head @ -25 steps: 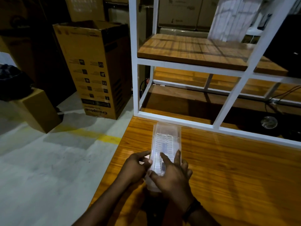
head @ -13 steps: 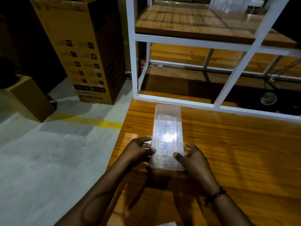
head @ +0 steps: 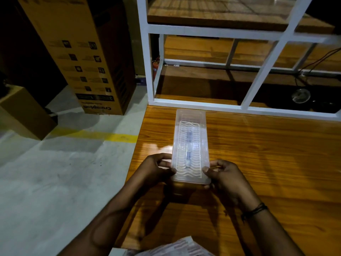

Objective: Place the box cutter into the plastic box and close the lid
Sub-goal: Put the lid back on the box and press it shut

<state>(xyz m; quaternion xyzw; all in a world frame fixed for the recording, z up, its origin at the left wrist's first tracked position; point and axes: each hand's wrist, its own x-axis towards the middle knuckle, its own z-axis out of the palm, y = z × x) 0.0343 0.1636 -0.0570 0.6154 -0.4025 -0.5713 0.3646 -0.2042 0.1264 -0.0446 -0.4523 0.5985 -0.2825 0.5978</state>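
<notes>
A long clear plastic box (head: 191,126) lies lengthwise on the wooden table (head: 258,163), its wavy-ribbed lid down on top. Through the lid a dark, narrow shape shows, the box cutter (head: 189,145), lying along the box. My left hand (head: 156,169) grips the near left corner of the box, thumb on the lid. My right hand (head: 221,174) grips the near right corner the same way. The box's near end sits between my two hands.
A white metal shelf frame (head: 199,105) with wooden boards stands just behind the box. The table's left edge drops to a grey floor with a yellow line (head: 103,136). A tall cardboard carton (head: 83,52) and a smaller one (head: 24,115) stand on the floor.
A second ago my right hand lay over the lid. It has moved to the near right corner, and both hands now hold the box's near end. The view has tilted down.
</notes>
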